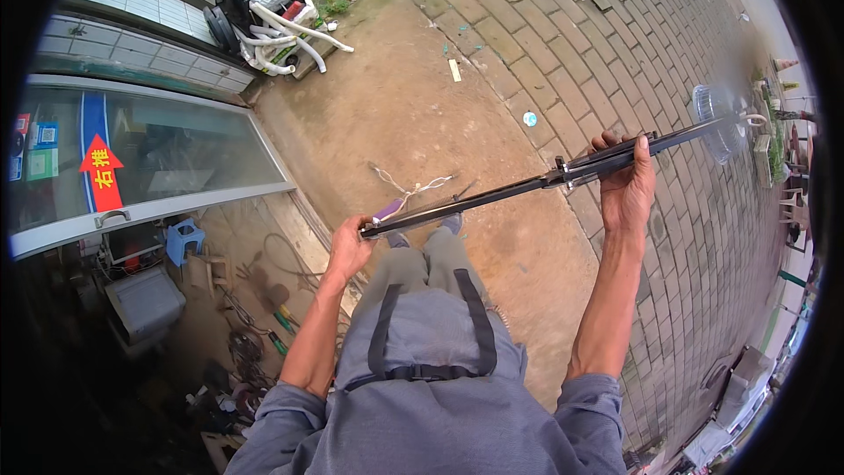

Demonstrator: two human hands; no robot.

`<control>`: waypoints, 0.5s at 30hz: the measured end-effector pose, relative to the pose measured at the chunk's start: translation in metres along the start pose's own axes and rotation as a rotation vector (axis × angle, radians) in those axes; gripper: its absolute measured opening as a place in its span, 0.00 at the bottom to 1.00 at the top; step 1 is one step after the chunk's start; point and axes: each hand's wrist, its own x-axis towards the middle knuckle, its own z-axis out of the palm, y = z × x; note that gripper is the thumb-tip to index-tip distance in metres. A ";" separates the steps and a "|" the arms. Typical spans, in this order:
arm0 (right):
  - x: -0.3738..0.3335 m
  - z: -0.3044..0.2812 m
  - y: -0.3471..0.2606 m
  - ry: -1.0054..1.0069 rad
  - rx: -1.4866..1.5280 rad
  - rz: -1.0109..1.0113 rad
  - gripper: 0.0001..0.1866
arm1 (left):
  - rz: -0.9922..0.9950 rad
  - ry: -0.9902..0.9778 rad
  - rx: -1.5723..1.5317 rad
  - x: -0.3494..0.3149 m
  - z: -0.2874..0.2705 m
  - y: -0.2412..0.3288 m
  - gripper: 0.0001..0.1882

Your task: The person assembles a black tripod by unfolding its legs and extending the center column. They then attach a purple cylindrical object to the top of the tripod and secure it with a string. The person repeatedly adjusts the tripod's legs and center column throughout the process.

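Bar (510,189), long and black, slanting across concrete ground (396,79) and past its edge over brick paving (510,35); gripped by fingers of left hand (350,249) at one end, right hand (629,185) farther along; room toward glass door (185,149).

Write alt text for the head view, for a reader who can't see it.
A person's left hand and right hand hold a long, dark, bar-like object slantwise before the body, its right end higher in the picture. Below lie brownish ground and brick paving; at left are a glass door and blue stool.
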 end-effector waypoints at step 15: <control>-0.017 0.007 0.027 0.017 -0.069 0.059 0.23 | -0.193 -0.020 0.004 -0.052 -0.034 -0.065 0.24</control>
